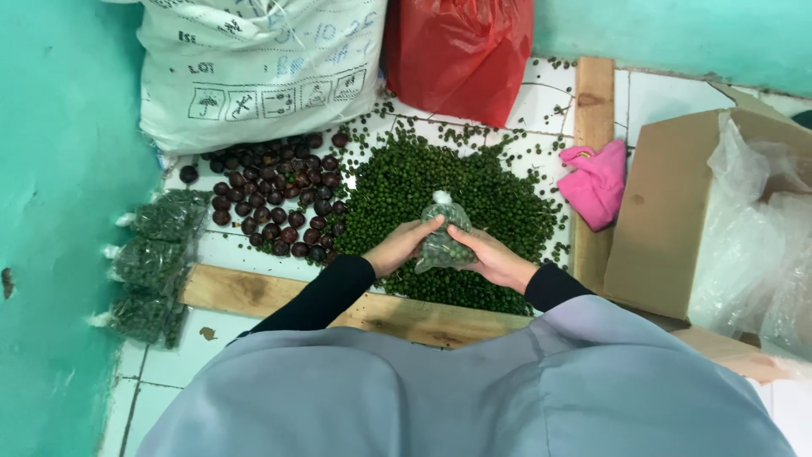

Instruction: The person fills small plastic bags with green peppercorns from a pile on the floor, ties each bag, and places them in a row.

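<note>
White tiled floor [237, 250]; both hands' fingers [423, 228] closed around crinkly clear bead-filled bag [444, 237].

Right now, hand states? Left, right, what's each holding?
Left hand: closed on the small clear bag of green berries.
Right hand: closed on the same bag, from the other side.

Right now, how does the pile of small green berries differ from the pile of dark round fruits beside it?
The green berries are tiny and bright green; the dark fruits are much bigger and purplish brown. The green pile is wider and denser, with strays scattered over the white tiles; the dark pile is smaller and lies toward the white sack. The left hand and right hand hold a small clear bag of green ones only. Both piles lie loose on the floor.
</note>
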